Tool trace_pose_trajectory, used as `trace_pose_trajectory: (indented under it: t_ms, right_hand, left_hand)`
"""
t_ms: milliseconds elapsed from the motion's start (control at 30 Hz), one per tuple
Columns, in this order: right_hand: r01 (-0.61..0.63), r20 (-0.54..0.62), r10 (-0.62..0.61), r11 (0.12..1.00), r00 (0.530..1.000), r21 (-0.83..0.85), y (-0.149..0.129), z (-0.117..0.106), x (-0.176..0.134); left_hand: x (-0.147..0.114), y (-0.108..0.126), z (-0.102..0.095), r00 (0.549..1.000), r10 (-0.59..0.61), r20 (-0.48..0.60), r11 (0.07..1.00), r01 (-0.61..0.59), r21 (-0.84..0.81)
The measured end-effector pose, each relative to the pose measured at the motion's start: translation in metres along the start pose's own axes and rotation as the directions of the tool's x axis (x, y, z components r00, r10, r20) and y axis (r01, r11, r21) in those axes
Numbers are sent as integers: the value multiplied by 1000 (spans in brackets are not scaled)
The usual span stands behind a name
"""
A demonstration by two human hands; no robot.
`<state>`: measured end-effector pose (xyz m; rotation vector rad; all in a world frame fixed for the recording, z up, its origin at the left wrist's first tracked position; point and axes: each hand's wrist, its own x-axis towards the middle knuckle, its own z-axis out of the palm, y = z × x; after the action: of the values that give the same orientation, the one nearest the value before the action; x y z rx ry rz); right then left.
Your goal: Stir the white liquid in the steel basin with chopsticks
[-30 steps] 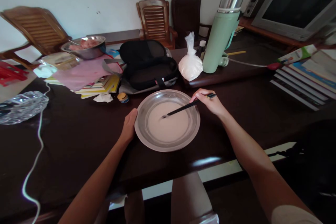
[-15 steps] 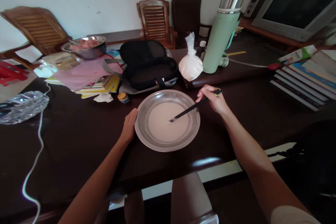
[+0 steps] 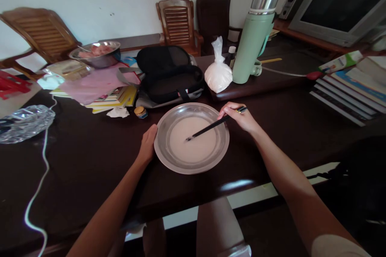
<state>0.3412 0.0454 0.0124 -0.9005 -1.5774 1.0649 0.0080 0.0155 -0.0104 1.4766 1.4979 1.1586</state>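
On the dark table, a round metal basin stands directly before the person, and it contains a pale, milky liquid. The right hand is closed around a pair of black chopsticks, holding them near their upper end, and the lower tips reach into the liquid, near the middle of the basin. The left hand touches the left side of the rim; its fingertips are hidden, so I cannot tell how firmly they close on it. As for the progress, I judge that the mixing is quite advanced: the surface looks even, and I see no lumps or dry powder on it, although the bottom cannot be seen. It seems not completely finished, because the chopsticks are in the liquid. Behind the basin, a knotted plastic bag of white powder stands beside a green thermos, apart from both hands.
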Motion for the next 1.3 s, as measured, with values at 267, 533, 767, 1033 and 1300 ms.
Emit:
trace_pose_trajectory:
  t_ms: [267, 533, 767, 1033, 1300]
  right_hand:
    - [-12, -39, 15, 997, 999, 73, 0, -1, 0]
    - [14, -131, -11, 1000, 991, 27, -1, -2, 0]
    - [29, -61, -32, 998, 998, -49, -1, -1, 0]
    - [15, 5, -15, 998, 1000, -55, -5, 1, -1]
    - [-1, -81, 0, 1000, 997, -7, -4, -1, -1]
  left_hand:
    - [-1, 1, 0, 1000, 1, 3, 1000, -1, -5]
    - [-1, 5, 1, 1000, -19, -4, 1000, 19, 22]
    - [-1, 0, 0, 1000, -3, 3, 1000, 3, 6]
    - [-1, 3, 0, 1000, 2, -3, 1000, -2, 14]
    - [-1, 4, 0, 1000, -16, -9, 1000, 16, 11]
